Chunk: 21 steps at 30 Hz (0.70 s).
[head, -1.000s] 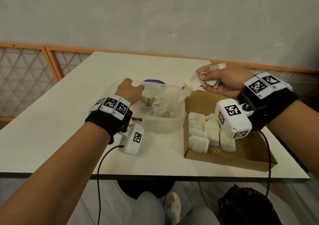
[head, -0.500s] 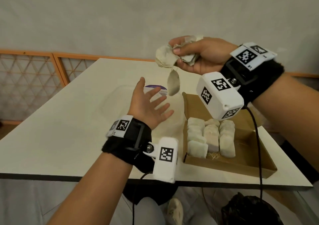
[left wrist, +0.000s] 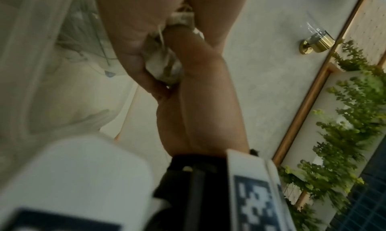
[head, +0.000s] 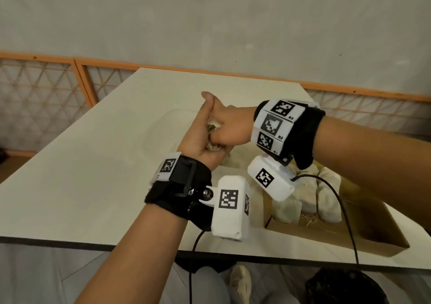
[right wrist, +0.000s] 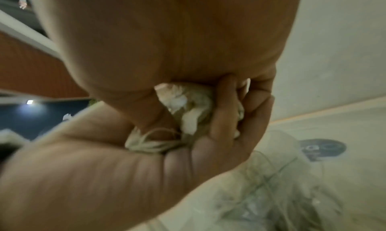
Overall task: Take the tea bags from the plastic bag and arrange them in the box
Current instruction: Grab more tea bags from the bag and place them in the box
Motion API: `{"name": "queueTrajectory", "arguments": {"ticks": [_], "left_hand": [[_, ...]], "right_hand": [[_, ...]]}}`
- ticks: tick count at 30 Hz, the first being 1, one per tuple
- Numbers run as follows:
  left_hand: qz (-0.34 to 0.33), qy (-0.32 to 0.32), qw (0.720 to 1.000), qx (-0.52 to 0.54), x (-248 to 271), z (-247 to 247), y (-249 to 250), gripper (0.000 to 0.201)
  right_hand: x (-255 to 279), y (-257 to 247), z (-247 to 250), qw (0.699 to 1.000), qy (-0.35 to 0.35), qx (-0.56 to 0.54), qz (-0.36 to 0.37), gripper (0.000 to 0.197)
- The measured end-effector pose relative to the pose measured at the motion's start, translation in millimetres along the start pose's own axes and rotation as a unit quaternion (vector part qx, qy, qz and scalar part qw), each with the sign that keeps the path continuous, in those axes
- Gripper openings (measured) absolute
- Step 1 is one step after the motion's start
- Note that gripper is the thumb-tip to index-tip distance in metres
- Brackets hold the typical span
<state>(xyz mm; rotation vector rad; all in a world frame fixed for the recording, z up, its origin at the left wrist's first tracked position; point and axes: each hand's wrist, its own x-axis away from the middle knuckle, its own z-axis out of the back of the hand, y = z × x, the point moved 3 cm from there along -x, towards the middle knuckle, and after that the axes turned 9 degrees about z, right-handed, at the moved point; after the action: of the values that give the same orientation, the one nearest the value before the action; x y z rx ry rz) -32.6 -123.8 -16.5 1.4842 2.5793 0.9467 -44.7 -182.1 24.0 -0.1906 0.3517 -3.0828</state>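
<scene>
Above the middle of the white tabletop (head: 70, 187), the left hand (head: 198, 138) and the right hand (head: 229, 128) meet palm to palm around a crumpled clump of pale paper tea bags (right wrist: 188, 109). The right hand's fingers are curled round the clump, and the left hand cups it from below with its thumb raised; strings loop out between the palms. More tea bags stand in rows in the shallow brown cardboard box (head: 373, 231) at the tabletop's near right corner. The clear plastic bag (right wrist: 271, 185) lies crumpled just beyond the hands, toward the far edge.

The step in hand looks like sorting the clump before placing. It would go best if one hand kept the bundle loosely while the other picked out a single bag by its body, not its string, since the strings seem tangled and a pull could drag others out. Each bag should then be stood upright against the existing rows, filling the box's open right side.
</scene>
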Motion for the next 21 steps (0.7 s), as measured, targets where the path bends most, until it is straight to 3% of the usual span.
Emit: {"name": "queueTrajectory", "arguments": {"ticks": [4,7,10,12,15,18,21], "left_hand": [[-0.005,0.025,0.999,0.026,-8.0,17.5,9.3,0.019],[0.015,0.034,0.997,0.072,-10.1,31.0,16.3,0.009],[0.014,0.009,0.991,0.132,-10.2,35.8,22.8,0.014],[0.013,-0.005,0.987,0.157,-9.3,35.3,24.4,0.014],[0.007,-0.014,0.986,0.168,-9.1,35.9,22.6,0.014],[0.012,-0.034,0.984,0.173,-8.8,37.7,23.2,0.013],[0.013,-0.048,0.984,0.174,-9.0,37.9,24.8,0.012]], "right_hand": [[-0.1,10.8,18.9,0.999,0.021,-0.017,-0.021,0.102],[9.7,26.7,33.9,0.994,0.023,-0.097,-0.037,0.064],[20.0,35.5,18.5,0.997,-0.056,-0.048,-0.014,0.025],[23.1,37.9,-6.9,0.99,-0.129,0.053,-0.019,0.023],[13.4,43.2,-35.1,0.967,-0.161,0.197,-0.006,0.03],[0.4,49.5,-48.9,0.966,-0.203,0.161,-0.005,0.049],[-7.6,44.0,-54.4,0.963,-0.224,0.144,0.046,0.042]]}}
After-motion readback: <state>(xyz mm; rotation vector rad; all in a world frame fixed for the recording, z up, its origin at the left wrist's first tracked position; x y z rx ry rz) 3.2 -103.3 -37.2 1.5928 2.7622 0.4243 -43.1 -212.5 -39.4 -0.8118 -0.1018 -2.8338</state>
